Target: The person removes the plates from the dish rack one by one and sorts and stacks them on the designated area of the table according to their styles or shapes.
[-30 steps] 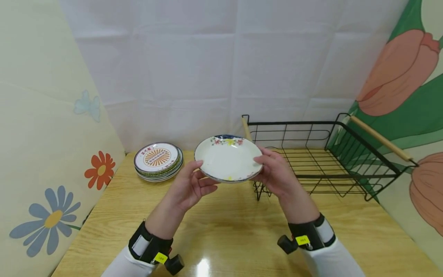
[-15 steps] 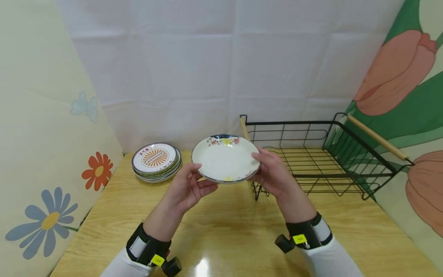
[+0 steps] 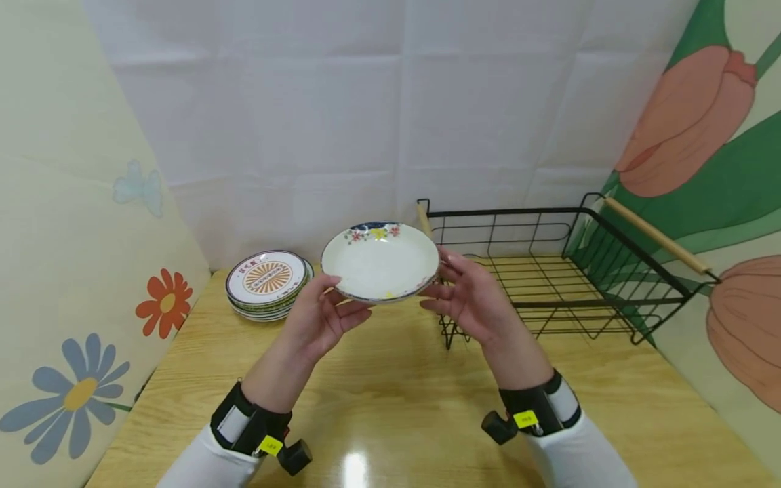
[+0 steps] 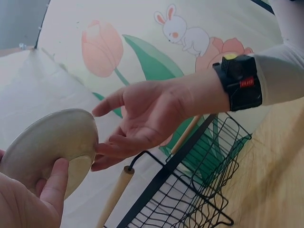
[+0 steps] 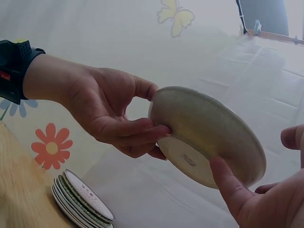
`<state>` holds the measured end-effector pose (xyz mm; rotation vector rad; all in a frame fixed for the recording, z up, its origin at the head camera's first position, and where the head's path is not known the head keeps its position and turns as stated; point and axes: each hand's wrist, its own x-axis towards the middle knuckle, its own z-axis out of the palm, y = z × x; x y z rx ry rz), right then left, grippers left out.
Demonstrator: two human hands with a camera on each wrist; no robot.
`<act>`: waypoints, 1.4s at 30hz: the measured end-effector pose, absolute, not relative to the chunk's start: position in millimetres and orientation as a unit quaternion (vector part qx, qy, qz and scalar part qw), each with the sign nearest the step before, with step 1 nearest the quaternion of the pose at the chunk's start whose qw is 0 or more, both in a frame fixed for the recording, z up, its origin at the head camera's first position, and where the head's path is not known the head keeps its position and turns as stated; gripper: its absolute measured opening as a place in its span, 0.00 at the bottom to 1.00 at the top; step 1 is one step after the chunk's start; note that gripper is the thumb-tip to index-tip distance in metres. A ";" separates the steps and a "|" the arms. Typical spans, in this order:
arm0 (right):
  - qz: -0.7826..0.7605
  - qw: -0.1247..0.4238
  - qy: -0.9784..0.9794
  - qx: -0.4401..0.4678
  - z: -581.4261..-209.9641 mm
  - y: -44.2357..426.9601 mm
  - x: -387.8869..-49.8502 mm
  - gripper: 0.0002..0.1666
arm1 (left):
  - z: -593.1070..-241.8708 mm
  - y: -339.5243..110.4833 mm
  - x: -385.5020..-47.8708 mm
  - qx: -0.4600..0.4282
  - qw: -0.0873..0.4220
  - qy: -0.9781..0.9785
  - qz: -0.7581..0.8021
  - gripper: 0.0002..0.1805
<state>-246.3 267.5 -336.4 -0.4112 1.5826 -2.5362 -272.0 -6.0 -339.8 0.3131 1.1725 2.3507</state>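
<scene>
A shallow white dish [image 3: 381, 263] with a blue rim and painted flowers is held up above the table, tilted so its inside faces me. My left hand [image 3: 317, 318] pinches its left edge, thumb over the rim and fingers underneath. At the dish's right side is my right hand [image 3: 472, 295]. In the right wrist view its thumb stands apart from the rim, while a fingertip touches the underside of the dish [image 5: 204, 128]. The left wrist view shows the right hand [image 4: 147, 114] with its fingers spread loosely beside the edge.
A stack of several plates [image 3: 268, 281] stands at the back left of the wooden table [image 3: 390, 407]. A black wire rack [image 3: 549, 305] with wooden handles stands at the back right. White cloth [image 3: 305, 102] hangs behind, with flowered panels on both sides.
The dish has moved slightly left and up with my left hand. My right thumb has come off the rim, and the right fingers have loosened from the dish.
</scene>
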 end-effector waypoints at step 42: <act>-0.873 0.169 0.455 0.041 -420.2 131.3 -319.9 0.42 | -400.6 -151.6 -378.4 -0.178 0.096 0.524 0.828 0.37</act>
